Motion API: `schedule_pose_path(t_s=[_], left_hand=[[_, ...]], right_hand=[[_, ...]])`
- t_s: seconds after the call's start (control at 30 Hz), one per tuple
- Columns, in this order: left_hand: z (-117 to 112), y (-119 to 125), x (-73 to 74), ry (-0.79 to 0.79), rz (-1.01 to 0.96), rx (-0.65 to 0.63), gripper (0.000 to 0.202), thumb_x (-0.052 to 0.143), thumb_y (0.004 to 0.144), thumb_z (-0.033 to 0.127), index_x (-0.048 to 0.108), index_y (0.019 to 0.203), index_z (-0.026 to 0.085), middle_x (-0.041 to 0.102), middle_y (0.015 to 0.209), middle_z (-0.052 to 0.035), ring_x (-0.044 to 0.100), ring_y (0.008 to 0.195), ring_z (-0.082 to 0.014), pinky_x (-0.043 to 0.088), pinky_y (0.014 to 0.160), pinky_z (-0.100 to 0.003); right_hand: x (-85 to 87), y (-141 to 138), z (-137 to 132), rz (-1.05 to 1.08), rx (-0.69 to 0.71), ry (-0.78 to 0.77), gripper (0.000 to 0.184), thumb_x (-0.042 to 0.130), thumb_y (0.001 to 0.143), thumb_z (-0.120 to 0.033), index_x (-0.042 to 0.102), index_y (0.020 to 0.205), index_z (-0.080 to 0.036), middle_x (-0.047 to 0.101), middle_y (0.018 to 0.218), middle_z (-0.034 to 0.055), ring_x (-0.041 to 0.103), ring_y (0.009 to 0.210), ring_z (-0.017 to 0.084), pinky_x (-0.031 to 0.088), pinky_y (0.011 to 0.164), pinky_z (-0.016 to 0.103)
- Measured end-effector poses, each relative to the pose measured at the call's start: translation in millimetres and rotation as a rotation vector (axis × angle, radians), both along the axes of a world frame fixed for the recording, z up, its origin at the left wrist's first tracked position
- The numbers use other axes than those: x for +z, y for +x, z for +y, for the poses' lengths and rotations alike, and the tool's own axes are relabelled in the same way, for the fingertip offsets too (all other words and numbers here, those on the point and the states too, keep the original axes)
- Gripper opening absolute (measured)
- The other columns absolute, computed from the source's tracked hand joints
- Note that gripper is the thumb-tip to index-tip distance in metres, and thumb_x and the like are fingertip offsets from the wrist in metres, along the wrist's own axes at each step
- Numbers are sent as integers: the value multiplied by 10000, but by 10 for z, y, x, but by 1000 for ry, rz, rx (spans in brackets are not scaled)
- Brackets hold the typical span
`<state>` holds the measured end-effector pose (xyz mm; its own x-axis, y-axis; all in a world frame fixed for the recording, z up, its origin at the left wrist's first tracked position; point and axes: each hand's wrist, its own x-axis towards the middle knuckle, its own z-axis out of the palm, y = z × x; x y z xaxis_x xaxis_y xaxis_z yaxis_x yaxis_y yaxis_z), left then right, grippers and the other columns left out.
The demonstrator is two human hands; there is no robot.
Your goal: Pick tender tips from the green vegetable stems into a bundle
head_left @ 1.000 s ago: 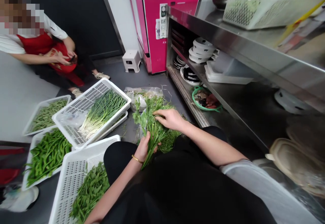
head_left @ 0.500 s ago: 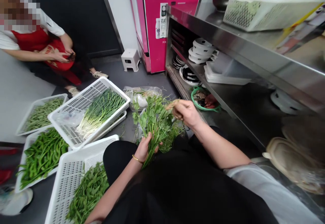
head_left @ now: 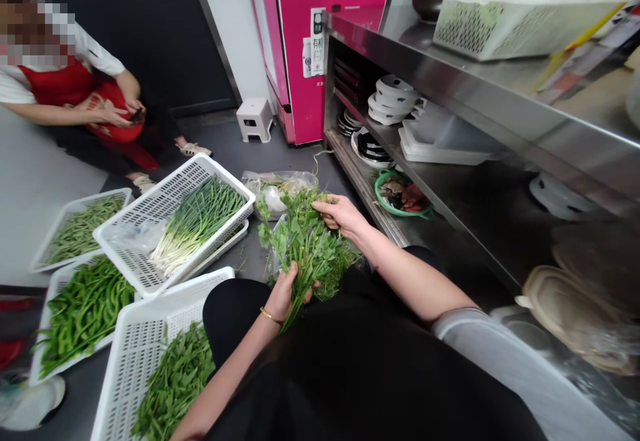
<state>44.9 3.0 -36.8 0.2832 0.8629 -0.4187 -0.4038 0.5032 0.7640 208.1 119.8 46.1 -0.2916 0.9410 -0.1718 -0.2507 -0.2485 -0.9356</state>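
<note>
Left hand (head_left: 283, 294) clasps one leafy, slender-stemmed bunch (head_left: 304, 244) above the lap (head_left: 325, 354); right hand (head_left: 340, 216) touches its top, grip unclear. Four rectangular white plastic crates (head_left: 136, 334) of vegetables (head_left: 85, 304) stand at left.

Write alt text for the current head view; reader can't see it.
A person's left hand grips a bunch of leafy greens while the right hand touches its top. White baskets at image left hold green peppers, scallions and more; at right, a metal shelf holds dishes, and at upper left is another person in a red apron.
</note>
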Motion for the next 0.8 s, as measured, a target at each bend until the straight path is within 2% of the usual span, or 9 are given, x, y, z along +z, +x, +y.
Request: schedule_pose_path(t_s=[0.07, 0.17, 0.3, 0.4, 0.5, 0.63, 0.73, 0.8], left_hand=[[18, -24, -18, -7, -14, 22, 547, 496, 779, 578, 546, 1097, 135, 665, 636, -68, 489, 354, -120, 324, 351, -228], [41, -56, -56, -29, -42, 40, 495, 466, 786, 593, 570, 978, 149, 672, 659, -78, 495, 362, -120, 324, 358, -230], [48, -52, -72, -26, -50, 48, 401, 539, 769, 539, 546, 859, 148, 672, 657, -79, 475, 341, -107, 306, 348, -226], [42, -33, -48, -24, -24, 54, 325, 605, 752, 458, 519, 822, 153, 665, 644, -61, 485, 342, -105, 305, 346, -218], [33, -25, -25, -20, -38, 59, 326, 584, 766, 468, 512, 809, 152, 659, 634, -57, 490, 337, -108, 309, 340, -219], [18, -25, -25, -25, -33, 83, 324, 604, 751, 460, 516, 801, 153, 656, 628, -54, 499, 340, -108, 318, 338, -217], [11, -15, -42, -21, -12, 87, 336, 615, 740, 461, 531, 786, 140, 654, 621, -62, 498, 339, -106, 319, 338, -219], [11, -3, -50, 1, 12, 84, 341, 610, 742, 466, 539, 769, 134, 655, 624, -67, 499, 344, -104, 323, 343, -221]], right_hand=[[-23, -2, -71, 0, -55, 29, 328, 735, 596, -345, 465, 676, -176, 313, 414, -114, 234, 321, 14, 116, 320, 164], [-80, 26, -190, -14, -115, 72, 273, 717, 616, -332, 518, 708, -168, 345, 418, -101, 257, 334, 25, 141, 329, 174], [-104, 75, -281, 5, -81, 74, 257, 694, 636, -338, 521, 729, -172, 344, 418, -102, 249, 340, 27, 145, 340, 175], [-93, 104, -281, -5, -65, 62, 247, 685, 640, -327, 523, 738, -169, 350, 415, -104, 229, 336, 23, 133, 338, 173], [-101, 163, -237, -39, -62, 39, 244, 687, 638, -321, 521, 723, -165, 344, 415, -104, 222, 336, 18, 124, 337, 167], [-89, 298, -158, -26, -179, 35, 259, 638, 687, -390, 545, 790, -171, 344, 436, -100, 216, 335, 22, 105, 331, 165], [5, 349, -169, -42, -309, 148, 240, 598, 728, -382, 573, 874, -193, 336, 441, -102, 213, 334, 33, 121, 333, 172], [89, 319, -216, -171, -275, 291, 206, 593, 736, -338, 612, 884, -195, 397, 464, -82, 299, 366, 45, 212, 364, 176]])
